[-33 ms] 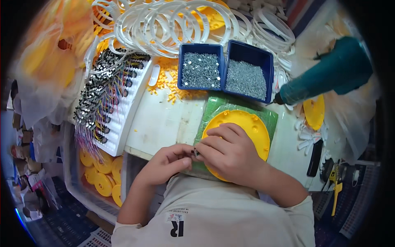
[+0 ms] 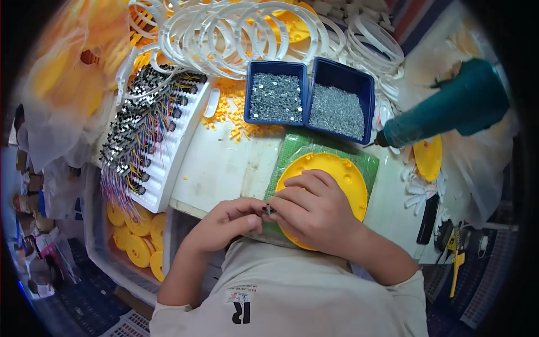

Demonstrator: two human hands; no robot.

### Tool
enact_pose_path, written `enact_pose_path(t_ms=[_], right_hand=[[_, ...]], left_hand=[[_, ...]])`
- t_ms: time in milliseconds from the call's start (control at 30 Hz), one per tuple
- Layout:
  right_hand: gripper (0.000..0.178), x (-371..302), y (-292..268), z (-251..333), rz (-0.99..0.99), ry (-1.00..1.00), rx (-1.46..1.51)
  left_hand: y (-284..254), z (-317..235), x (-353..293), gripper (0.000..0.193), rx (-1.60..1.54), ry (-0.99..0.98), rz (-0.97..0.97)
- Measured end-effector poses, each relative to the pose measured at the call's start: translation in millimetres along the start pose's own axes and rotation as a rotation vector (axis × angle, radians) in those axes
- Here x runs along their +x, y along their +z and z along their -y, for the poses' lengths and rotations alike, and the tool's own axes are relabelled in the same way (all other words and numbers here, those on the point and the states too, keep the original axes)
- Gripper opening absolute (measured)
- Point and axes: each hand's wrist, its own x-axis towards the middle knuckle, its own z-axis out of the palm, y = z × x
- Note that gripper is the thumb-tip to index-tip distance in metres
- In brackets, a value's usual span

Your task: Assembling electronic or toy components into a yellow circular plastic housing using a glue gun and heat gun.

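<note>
A round yellow plastic cover (image 2: 355,185) lies on a green mat (image 2: 365,160) at the table's near edge. My right hand (image 2: 320,210) rests over the cover's left half, fingers bent and pressed together at its left rim. My left hand (image 2: 227,224) comes in from the left, its thumb and index finger closing toward the right fingertips. Between the two sets of fingertips sits a small dark part with a bit of metal (image 2: 268,209). It is mostly hidden, so its kind cannot be made out.
Two blue bins of small metal pieces (image 2: 275,95) (image 2: 337,109) stand beyond the mat. A teal power screwdriver (image 2: 432,109) hangs at the right. Wired components (image 2: 143,123) fill a white foam tray (image 2: 163,180) at left. White rings (image 2: 224,42) lie behind; yellow covers (image 2: 137,250) sit in a lower-left bin.
Both hands stay at the cover's left rim, with only a slight shift of the fingers around the small part. The whole view has moved a little.
</note>
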Motion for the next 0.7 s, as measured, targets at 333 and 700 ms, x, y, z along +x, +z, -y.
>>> enact_pose_path(t_ms=[333, 700], right_hand=[[0.035, 9.8, 1.2, 22.9, 0.046, 0.151, 0.041], [0.025, 1.4, 28.5, 24.6, 0.099, 0.069, -0.072]], left_hand=[[-30.2, -39.6, 63.9, 0.021, 1.111, 0.376, -0.712], [-44.3, -20.7, 91.0, 0.013, 1.348, 0.575, -0.821]])
